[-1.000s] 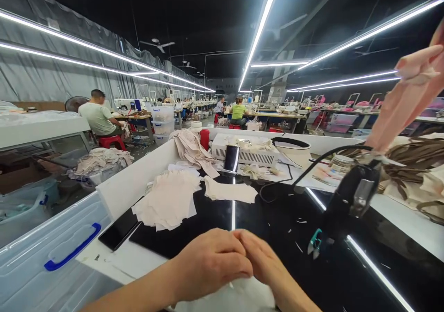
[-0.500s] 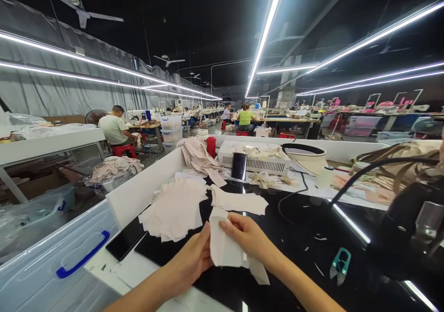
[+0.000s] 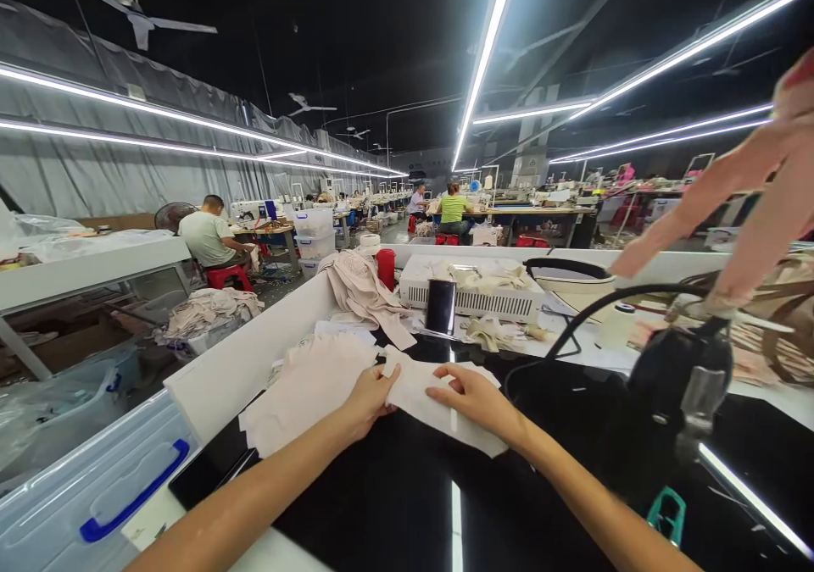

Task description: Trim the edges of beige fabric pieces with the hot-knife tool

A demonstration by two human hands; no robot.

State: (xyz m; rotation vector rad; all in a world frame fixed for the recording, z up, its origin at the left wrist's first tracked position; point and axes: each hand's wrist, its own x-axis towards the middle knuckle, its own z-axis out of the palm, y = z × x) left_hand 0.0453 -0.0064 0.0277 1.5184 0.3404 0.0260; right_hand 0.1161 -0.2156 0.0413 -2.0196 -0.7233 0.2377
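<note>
My left hand pinches the left end of a pale cut fabric piece between thumb and fingers. Over the middle of that piece is my right hand, its fingers bent and apart, the tips at the cloth. The piece lies slanting across the glossy black worktop. Just left of my left hand spreads a pile of similar pale fabric pieces. Green-handled thread snips lie near the lower right, partly cut off by my right forearm.
A dark phone leans against a white vented box behind my hands. Draped cloth and a red thread cone are at back left. A black device with a cable and blurred pink strips occupy the right. Co-workers sit farther off.
The folded fabric that both hands held has been lowered and laid flat over the other piece. Both hands moved farther away, and the right loosened its grip. Pink strips now show at right.
</note>
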